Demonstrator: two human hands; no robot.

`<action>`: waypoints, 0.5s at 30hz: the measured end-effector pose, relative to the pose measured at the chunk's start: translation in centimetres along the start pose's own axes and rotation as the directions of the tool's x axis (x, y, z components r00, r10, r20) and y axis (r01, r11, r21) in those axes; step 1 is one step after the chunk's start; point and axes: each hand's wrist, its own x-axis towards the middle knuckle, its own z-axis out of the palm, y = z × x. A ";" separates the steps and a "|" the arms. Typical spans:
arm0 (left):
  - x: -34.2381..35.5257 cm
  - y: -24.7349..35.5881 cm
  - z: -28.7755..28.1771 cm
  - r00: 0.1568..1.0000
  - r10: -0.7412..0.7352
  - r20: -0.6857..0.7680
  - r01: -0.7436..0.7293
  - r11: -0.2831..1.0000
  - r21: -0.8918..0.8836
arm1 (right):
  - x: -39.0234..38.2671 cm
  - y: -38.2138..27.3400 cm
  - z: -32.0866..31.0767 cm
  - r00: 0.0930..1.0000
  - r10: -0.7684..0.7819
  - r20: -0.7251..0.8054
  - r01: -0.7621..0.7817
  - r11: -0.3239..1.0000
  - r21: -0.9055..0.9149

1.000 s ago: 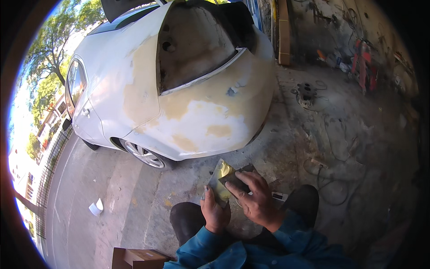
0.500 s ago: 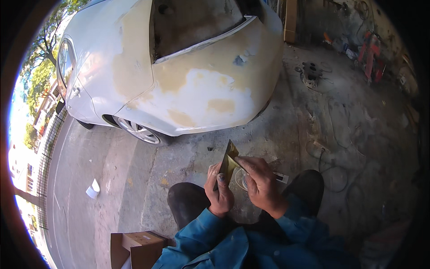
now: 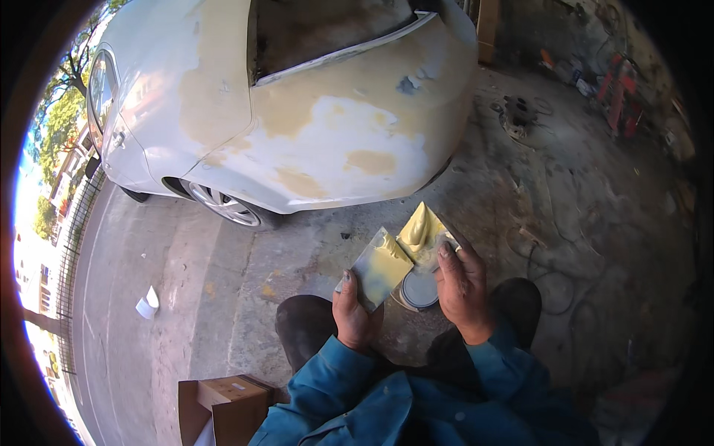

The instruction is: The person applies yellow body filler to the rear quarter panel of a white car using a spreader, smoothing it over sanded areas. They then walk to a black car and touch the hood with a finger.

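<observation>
My left hand [image 3: 354,311] holds a flat rectangular board [image 3: 381,267] smeared with yellow filler paste. My right hand [image 3: 462,286] grips a small spreader [image 3: 422,232] coated in the same yellow paste, its edge meeting the board's upper corner. Directly below the two hands a round tin with a grey lid [image 3: 419,290] sits on the ground between my dark shoes. In front of me stands a white car [image 3: 297,111] with tan filler patches on its body and an opening at the top.
A brown cardboard box [image 3: 223,405] sits at my lower left. A white scrap [image 3: 147,303] lies on the concrete to the left. Cables, red tools and clutter [image 3: 610,82] cover the stained floor at the upper right. A fence and trees line the far left.
The view has dropped closer to the hands and car. The board and spreader, held overlapped before, are now spread apart side by side, and the round tin shows below them.
</observation>
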 end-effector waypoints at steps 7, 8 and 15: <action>0.2 0.1 -0.2 0.996 -0.086 -0.036 0.081 0.991 -0.108 | -1.2 1.7 0.5 0.896 -0.276 0.349 0.425 0.762 -0.489; 0.3 0.2 -0.1 0.995 -0.091 -0.036 0.085 0.988 -0.129 | -1.2 1.9 0.0 0.876 -0.289 0.386 0.469 0.693 -0.547; 0.5 0.2 0.1 0.996 -0.076 -0.054 0.069 0.990 -0.125 | -0.6 -0.7 0.1 0.964 -0.212 0.160 0.265 0.828 -0.494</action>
